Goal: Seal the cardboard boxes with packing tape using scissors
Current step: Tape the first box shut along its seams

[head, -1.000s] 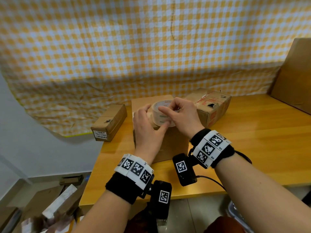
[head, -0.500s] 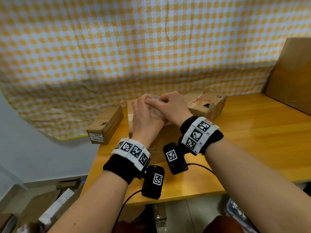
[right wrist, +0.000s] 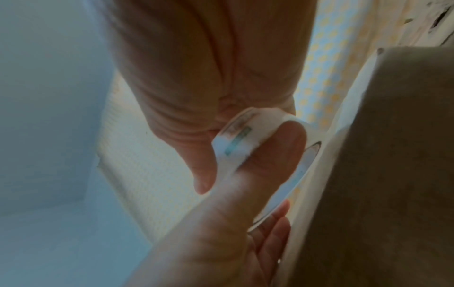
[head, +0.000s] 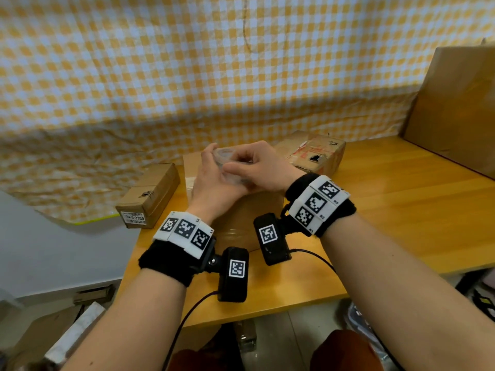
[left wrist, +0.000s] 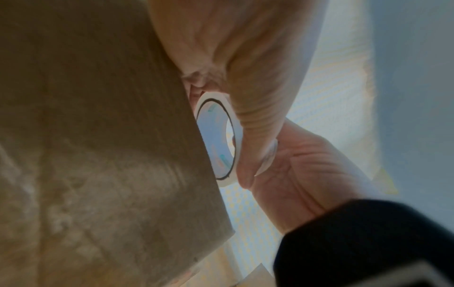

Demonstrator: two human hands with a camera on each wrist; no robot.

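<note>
both hands met over the top of the middle cardboard box [head: 235, 210], which stood on the wooden desk [head: 401, 210] at about 12 o'clock from the person. the left hand [head: 214, 180] had its fingers curled round the roll of clear packing tape [head: 227, 156], thumb on the near side; its grip was closed on the roll. the right hand [head: 265, 167] came in from 3 o'clock, and its fingers curled over the same roll; the wrist view showed its thumb [right wrist: 265, 159] lying across the roll's outer band, so that grip was also closed on the tape. the roll was held on edge just above the box top; whether it touched the cardboard could not be told. a free tape end could not be made out.

a smaller labelled box [head: 150, 196] lay at 10 o'clock of the middle box, apart from it. a worn box with red print [head: 313, 153] sat at 2 o'clock, close behind the right hand. a large cardboard sheet [head: 455, 108] leaned at the desk's far right. a yellow checked cloth [head: 187, 76] hung behind the desk.
</note>
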